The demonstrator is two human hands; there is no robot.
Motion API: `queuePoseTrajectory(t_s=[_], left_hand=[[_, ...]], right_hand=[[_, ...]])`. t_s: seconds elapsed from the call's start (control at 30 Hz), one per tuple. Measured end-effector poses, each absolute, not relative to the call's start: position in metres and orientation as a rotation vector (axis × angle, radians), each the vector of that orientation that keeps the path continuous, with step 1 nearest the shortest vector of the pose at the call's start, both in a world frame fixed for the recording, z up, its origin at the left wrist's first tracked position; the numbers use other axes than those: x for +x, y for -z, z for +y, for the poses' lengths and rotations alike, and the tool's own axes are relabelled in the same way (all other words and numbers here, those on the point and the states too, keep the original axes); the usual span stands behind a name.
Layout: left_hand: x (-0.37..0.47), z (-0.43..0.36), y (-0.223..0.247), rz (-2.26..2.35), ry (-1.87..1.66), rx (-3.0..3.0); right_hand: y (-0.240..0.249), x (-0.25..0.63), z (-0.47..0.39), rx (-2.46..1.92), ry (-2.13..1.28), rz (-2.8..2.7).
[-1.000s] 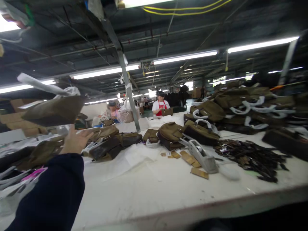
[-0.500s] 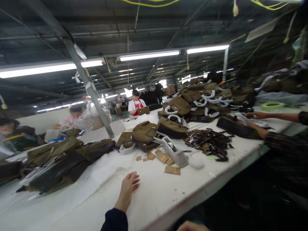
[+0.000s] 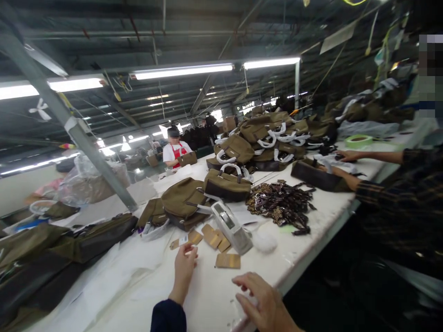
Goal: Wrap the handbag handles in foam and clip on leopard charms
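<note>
My left hand (image 3: 186, 267) is held over the white table (image 3: 207, 295), its fingers slightly curled and apart, just below the brown card tags (image 3: 212, 236). Nothing shows in it. At the table's near edge my right hand (image 3: 258, 297) has thumb and fingers spread, with nothing between them. A single brown tag (image 3: 227, 261) lies between and beyond the two hands. Behind the tags stands a grey tape dispenser (image 3: 231, 226), tilted in view. Olive bags with white-wrapped handles, one of them a rounded bag (image 3: 183, 199), sit farther back.
A heap of dark patterned straps (image 3: 280, 203) lies right of the dispenser. More olive bags (image 3: 31, 267) lie at the left. At the right, a person in a plaid sleeve (image 3: 377, 189) handles a dark-bottomed bag (image 3: 316, 175). Another person (image 3: 176, 152) stands at the far side.
My right hand has come up into view over the near edge, fingers spread. My left hand stays low and open, now nearer the tags. The view has turned right.
</note>
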State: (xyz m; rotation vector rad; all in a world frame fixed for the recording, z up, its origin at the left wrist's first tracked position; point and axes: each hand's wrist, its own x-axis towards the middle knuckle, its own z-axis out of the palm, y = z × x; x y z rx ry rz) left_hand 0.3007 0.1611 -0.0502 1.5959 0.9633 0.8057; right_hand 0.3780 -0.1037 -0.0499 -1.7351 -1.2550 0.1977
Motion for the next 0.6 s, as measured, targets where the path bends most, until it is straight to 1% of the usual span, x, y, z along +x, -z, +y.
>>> queuePoseTrajectory(t_s=[0.2,0.4,0.5,0.6], left_hand=[[0.362,0.181,0.002,0.851,-0.818,1.700],[0.464,0.191,-0.051,0.802,-0.626,1.636],[0.510,0.190,-0.059,0.830,-0.475,1.569],[0.542,0.191,-0.055,0.870,-0.341,1.495]], right_hand=[[0.074,0.385,-0.057,-1.902,0.020,-1.357],[0.098,0.387,-0.047,-1.896,0.384,-1.400],[0.105,0.391,-0.040,-1.860,0.621,-1.366],[0.114,0.394,-0.030,-1.818,0.791,-1.317]])
